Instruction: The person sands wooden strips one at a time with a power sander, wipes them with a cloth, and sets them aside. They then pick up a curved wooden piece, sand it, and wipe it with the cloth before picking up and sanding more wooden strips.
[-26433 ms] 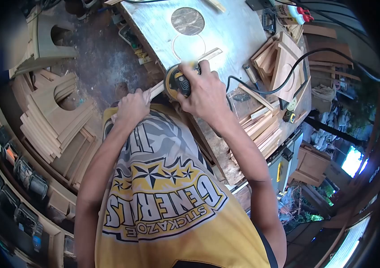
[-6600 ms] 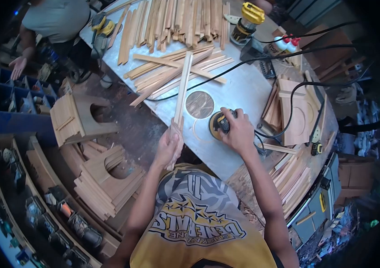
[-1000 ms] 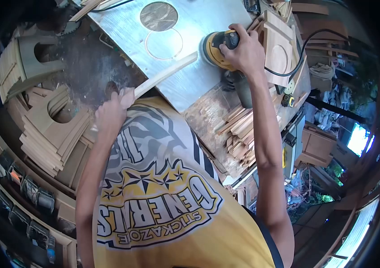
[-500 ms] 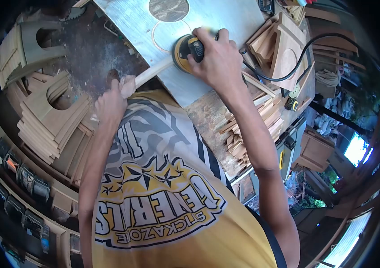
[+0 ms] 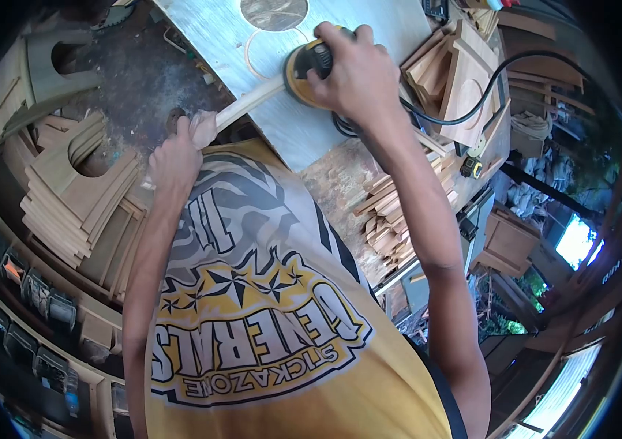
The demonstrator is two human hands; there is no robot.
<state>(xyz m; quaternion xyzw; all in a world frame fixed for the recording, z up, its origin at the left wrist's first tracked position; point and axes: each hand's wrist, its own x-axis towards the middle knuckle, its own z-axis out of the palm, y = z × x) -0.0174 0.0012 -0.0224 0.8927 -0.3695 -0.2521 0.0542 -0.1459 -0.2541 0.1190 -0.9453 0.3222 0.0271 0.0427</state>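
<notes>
My right hand (image 5: 351, 73) grips a yellow and black corded sander (image 5: 304, 69) and presses it down on a thin wooden strip (image 5: 249, 106). The strip lies across the near edge of the grey metal-topped bench (image 5: 369, 22) and sticks out past it toward me. My left hand (image 5: 175, 157) is closed around the strip's free end, off the bench edge. The sander's black cord (image 5: 472, 102) runs off to the right. The far end of the strip is hidden under the sander.
A round cutout (image 5: 274, 13) and a thin wooden ring (image 5: 256, 51) lie on the bench behind the sander. Wooden panels with round marks (image 5: 472, 80) are stacked at right, loose strips (image 5: 391, 212) below them. Arched wooden pieces (image 5: 69, 190) are piled on the floor at left.
The sander has slid from the right part of the bench leftward onto the strip. My left hand has kept hold of the strip's end.
</notes>
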